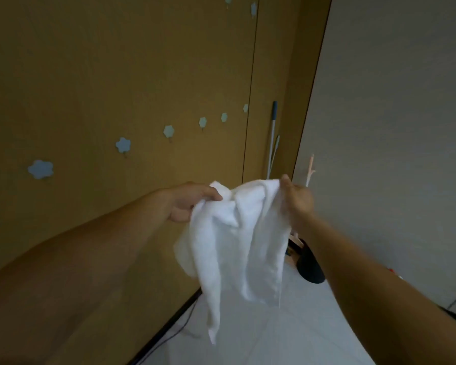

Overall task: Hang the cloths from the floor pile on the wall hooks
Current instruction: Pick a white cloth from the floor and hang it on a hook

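While both arms reach forward, the left hand (187, 204) and right hand (299, 198) each pinch the white cloth (237, 241) by its top edge, fingers closed; it hangs beside the flower-shaped hooks (123, 144).

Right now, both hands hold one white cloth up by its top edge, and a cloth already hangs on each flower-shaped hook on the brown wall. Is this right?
Not quite. The head view shows the left hand and right hand holding the white cloth up, but the flower-shaped hooks on the brown wall are all bare.
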The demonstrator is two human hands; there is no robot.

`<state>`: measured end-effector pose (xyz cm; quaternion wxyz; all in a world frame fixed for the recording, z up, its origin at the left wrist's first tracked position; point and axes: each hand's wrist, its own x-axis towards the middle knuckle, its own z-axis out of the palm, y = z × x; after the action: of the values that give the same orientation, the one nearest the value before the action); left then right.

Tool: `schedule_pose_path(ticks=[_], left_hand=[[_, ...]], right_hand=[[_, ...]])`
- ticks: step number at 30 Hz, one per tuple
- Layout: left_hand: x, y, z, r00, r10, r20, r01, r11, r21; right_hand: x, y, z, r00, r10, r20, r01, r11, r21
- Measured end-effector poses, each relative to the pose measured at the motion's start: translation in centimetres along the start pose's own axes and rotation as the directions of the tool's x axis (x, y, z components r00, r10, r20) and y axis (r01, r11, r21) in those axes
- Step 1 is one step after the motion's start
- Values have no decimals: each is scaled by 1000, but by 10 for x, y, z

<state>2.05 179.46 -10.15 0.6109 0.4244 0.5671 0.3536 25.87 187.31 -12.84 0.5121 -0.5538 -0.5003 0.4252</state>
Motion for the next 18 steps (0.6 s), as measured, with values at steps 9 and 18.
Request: schedule_pose_path(ticks=[9,18], left_hand=[[-75,-47,-57,929,-301,-216,355,890,285],[-112,-66,-56,769,-103,-631,53,994,-97]], right_hand=[[48,-1,-23,928,271,255,-281,960,6],[10,-8,-19,898,134,419,-242,945,218]])
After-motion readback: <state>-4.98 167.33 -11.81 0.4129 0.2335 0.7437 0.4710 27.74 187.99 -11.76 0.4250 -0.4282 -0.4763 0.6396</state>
